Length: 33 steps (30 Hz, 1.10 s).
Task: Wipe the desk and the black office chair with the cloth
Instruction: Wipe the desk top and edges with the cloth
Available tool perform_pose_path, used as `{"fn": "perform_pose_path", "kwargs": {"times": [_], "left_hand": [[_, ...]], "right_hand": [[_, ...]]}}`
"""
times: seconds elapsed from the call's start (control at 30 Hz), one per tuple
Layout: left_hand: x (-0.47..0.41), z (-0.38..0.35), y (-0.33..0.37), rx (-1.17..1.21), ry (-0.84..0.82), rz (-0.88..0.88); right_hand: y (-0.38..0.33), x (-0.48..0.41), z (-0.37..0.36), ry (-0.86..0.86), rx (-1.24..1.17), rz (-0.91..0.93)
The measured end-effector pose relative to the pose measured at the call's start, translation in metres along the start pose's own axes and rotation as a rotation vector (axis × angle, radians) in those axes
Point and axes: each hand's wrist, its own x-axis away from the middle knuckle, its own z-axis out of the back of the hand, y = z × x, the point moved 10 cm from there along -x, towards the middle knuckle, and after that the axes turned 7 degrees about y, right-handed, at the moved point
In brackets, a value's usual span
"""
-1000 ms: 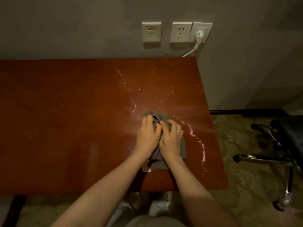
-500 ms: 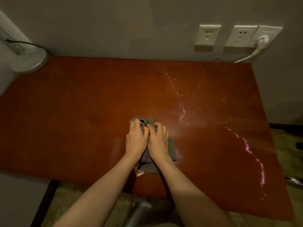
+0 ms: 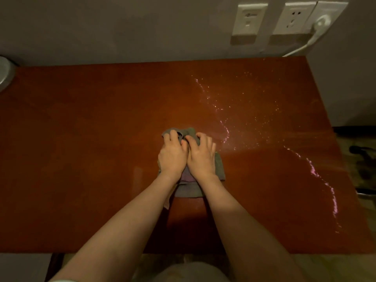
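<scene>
A grey cloth (image 3: 220, 168) lies bunched on the reddish-brown desk (image 3: 91, 139), near its middle. My left hand (image 3: 172, 158) and my right hand (image 3: 201, 158) lie side by side on top of it. Their fingers are curled into the cloth's bunched far end. The cloth's near part (image 3: 188, 191) shows between my wrists. Shiny wet streaks (image 3: 225, 131) run across the desk just right of my hands, and another wet trail (image 3: 317, 176) curves toward the front right corner. Only dark parts of the black office chair (image 3: 363, 150) show at the right edge.
The wall behind the desk carries wall sockets (image 3: 248, 18), one with a white plug (image 3: 323, 22) and cord. A white round base (image 3: 4, 75) sits at the desk's far left corner. Patterned floor lies to the right, with a chrome chair leg (image 3: 366, 194).
My hands have slid the cloth left, off the wet streak it was touching. The view has swung left, so most of the chair has left the frame.
</scene>
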Motion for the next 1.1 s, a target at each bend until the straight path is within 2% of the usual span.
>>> {"fn": "perform_pose_path", "kwargs": {"times": [0.17, 0.43, 0.83, 0.97, 1.1], "left_hand": [[-0.009, -0.006, 0.023, 0.021, 0.023, 0.001], [-0.008, -0.043, 0.101, 0.051, -0.051, -0.097], [0.025, -0.106, 0.253, -0.008, -0.194, -0.416], [0.027, -0.097, 0.256, 0.104, -0.255, -0.401], [0.019, -0.056, 0.229, 0.213, -0.173, -0.357]], "right_hand": [[0.020, -0.016, 0.003, -0.067, -0.024, -0.009], [0.095, -0.027, 0.040, -0.021, 0.021, -0.131], [0.233, -0.018, 0.120, 0.131, 0.133, -0.384], [0.230, -0.015, 0.131, 0.219, 0.142, -0.365], [0.189, -0.019, 0.132, 0.335, 0.103, -0.313]]}}
